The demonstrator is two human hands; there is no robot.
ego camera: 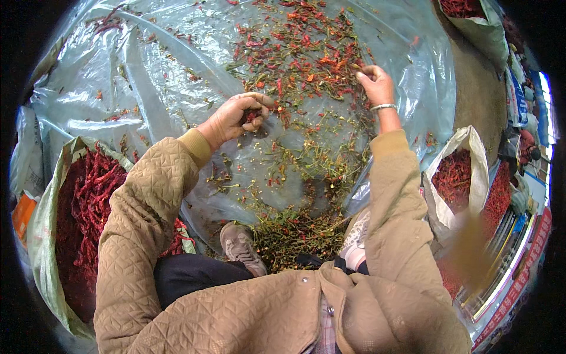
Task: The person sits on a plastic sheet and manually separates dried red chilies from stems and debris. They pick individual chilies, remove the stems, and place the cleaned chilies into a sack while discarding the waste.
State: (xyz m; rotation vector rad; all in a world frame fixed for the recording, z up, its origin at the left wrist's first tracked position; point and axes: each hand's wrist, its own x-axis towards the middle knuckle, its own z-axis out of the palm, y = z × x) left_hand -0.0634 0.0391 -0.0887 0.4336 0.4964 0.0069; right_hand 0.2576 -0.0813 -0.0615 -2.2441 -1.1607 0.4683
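Note:
My left hand [241, 116] is curled around some dark red dried chili pieces [251, 116], above a clear plastic sheet [163, 88]. To the right, my right hand [375, 84] pinches a small brownish piece, perhaps a chili stem [356, 67], between thumb and fingertips at the right edge of the scattered chilies. Broken red and orange dried chilies [305, 53] mixed with stems lie spread on the sheet between and beyond the hands. Nearer to me, yellowish seeds and green stems [323, 159] are strewn. A heap of stems and chili bits [296, 239] lies between my shoes.
An open woven sack of long dark red chilies [95, 190] stands at my left. At my right is a white woven sack [477, 177] with red chilies in it; another sack [484, 33] stands at the upper right. A person [528, 148] is at the far right.

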